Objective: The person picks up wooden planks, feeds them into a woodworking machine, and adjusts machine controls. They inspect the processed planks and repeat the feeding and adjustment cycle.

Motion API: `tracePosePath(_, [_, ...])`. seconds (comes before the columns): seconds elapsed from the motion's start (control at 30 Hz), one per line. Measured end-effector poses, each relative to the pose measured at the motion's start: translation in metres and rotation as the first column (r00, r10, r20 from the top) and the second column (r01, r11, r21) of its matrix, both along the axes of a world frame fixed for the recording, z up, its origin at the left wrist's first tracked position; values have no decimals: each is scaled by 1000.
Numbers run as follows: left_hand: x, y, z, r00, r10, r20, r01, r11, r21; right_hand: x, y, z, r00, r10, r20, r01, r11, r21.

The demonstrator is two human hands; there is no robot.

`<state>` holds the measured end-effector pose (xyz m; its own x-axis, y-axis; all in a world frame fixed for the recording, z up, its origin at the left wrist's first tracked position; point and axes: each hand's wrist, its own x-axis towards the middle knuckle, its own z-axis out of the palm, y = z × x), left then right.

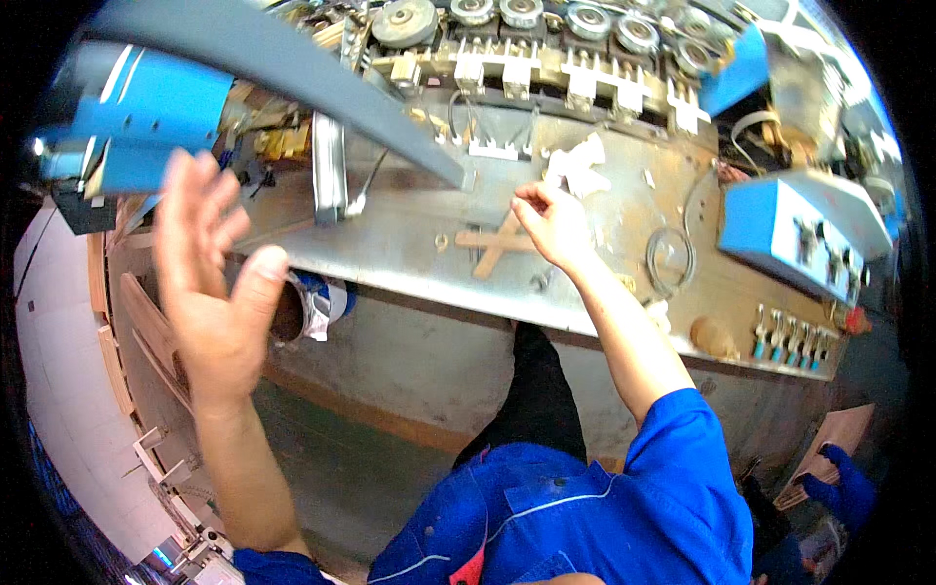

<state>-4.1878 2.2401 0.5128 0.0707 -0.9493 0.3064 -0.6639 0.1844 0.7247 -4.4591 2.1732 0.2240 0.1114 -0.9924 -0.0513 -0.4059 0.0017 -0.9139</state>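
My left hand (210, 283) is raised at the left, slightly blurred, with its fingers apart and nothing in them. A long dark grey bar (292, 68) slants from the upper left to near the middle of the metal table (409, 263), above my left hand. My right hand (551, 224) is over the table with thumb and fingers curled together; anything between them is too small to make out. Crossed wooden strips (483, 255) lie beside and under it. A white crumpled cloth or paper (580, 156) lies behind it, and an upright metal channel (330, 171) stands to the left.
Machinery with rollers (517, 68) lines the back. A blue machine (146, 107) is at upper left, a blue control box (780, 234) at right, with cable loops (668, 258) beside it. A bucket (327, 302) sits below the table edge. Another person's blue sleeve (843, 487) shows at lower right.
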Motion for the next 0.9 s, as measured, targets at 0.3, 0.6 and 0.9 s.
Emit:
tracePosePath(0.3, [-30,-166,-5,892,33,-451,-248,869,-427,70,-293,48,969,-174,-178,43,822,-568])
tracePosePath(0.6, [-21,-172,2,966,-70,-250,-46,902,-429,112,-409,36,909,-154,-387,-134,771,-622])
tracePosePath(0.9, [-25,-178,-3,950,-13,-312,-144,867,-478,124,-415,33,953,-79,-292,-91,845,-527])
